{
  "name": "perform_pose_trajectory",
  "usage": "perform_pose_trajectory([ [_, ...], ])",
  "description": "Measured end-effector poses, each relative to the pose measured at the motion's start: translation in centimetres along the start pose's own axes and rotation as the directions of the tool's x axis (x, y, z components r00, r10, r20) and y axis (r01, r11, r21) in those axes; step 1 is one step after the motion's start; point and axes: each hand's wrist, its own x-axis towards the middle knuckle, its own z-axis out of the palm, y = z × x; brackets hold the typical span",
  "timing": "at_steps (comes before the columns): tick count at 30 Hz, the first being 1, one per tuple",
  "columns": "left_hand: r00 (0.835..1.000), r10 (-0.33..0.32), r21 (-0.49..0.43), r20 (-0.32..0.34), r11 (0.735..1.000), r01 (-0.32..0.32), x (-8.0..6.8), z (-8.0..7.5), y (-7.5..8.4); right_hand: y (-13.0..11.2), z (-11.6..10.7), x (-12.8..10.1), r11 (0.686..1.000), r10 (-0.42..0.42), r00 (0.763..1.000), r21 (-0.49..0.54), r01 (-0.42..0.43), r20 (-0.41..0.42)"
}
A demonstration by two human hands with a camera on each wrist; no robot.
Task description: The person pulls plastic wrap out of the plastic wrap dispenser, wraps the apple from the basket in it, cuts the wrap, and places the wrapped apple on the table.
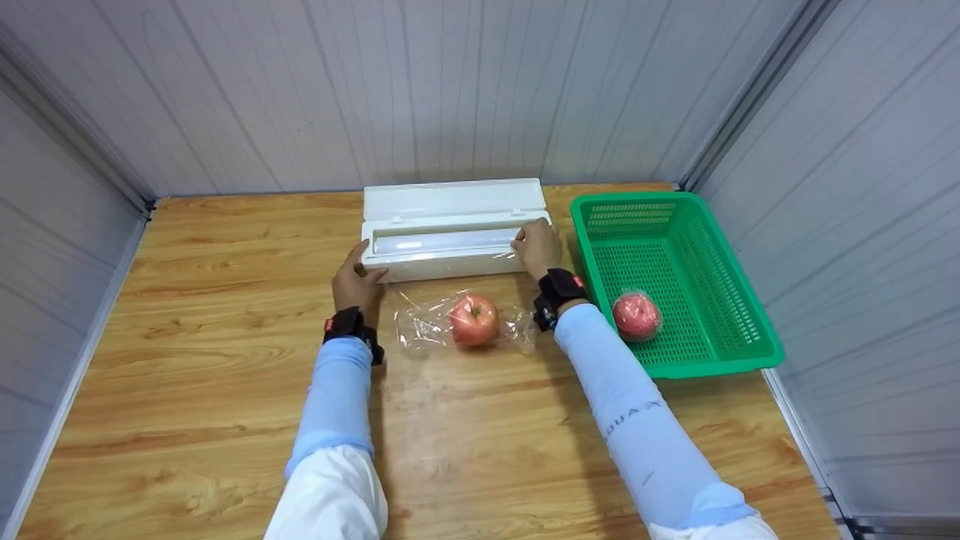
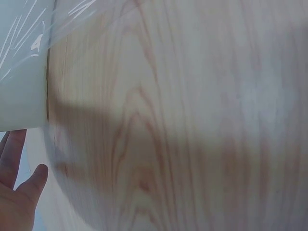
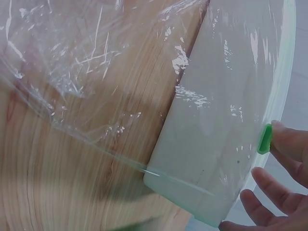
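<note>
While the left hand (image 1: 358,279) steadies the dispenser (image 1: 450,232), right hand (image 1: 537,246) fingers pinch its green slider (image 3: 264,139) (film drawn out).

Wooden table (image 1: 225,420) between grey panelled walls (image 1: 375,82)

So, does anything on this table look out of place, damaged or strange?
Nothing looks damaged or spilled. The cling film under the apple is crumpled, not flat, and runs up to the open dispenser box. A second, wrapped apple sits in the green basket.
</note>
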Motion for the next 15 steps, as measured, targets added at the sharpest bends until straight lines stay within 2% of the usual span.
perform_pose_trajectory([
  [5,1.0,-0.003,-0.021,0.001,1.0,0.003,-0.1,0.1,0.0,0.6,-0.1,0.0,0.999,-0.036,0.999,0.011,0.036,0.001],
  [10,0.997,0.071,0.062,-0.004,0.996,-0.071,0.8,0.0,-0.7,1.2,-0.6,0.0,0.997,-0.081,0.997,0.006,0.081,-0.01],
  [15,0.995,0.099,0.096,0.0,0.99,-0.099,1.1,-0.1,-0.9,1.5,-0.9,0.0,0.998,-0.06,0.998,0.021,0.06,0.0],
])
